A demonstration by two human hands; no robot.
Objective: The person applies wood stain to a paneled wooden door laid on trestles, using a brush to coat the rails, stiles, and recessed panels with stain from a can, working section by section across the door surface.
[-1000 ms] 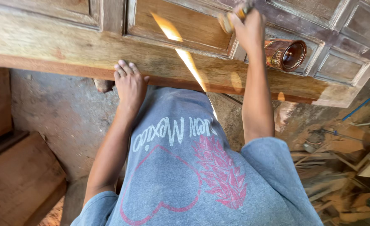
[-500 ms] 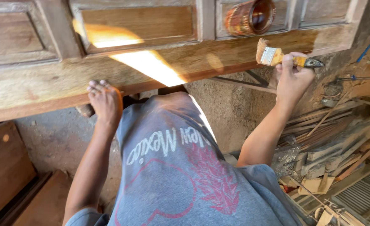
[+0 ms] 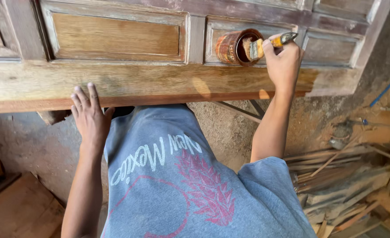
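A panelled wooden door (image 3: 129,81) lies flat in front of me, its near rail glossy and darker where it is wet. My left hand (image 3: 88,117) rests open against the door's near edge, fingers spread. My right hand (image 3: 283,61) grips a paintbrush (image 3: 265,44) with a yellow handle. The bristles dip into the mouth of a rusty brown tin can (image 3: 234,46) that sits on a recessed panel of the door.
The floor below is dusty concrete (image 3: 230,128). A heap of wood offcuts and slats (image 3: 349,180) lies at the right. Wooden boards (image 3: 18,207) lie at the lower left. A metal support bar (image 3: 239,112) shows under the door.
My right hand has carried the brush from the door's near rail back up to the can and put the bristles inside. My left hand stays on the door's edge.
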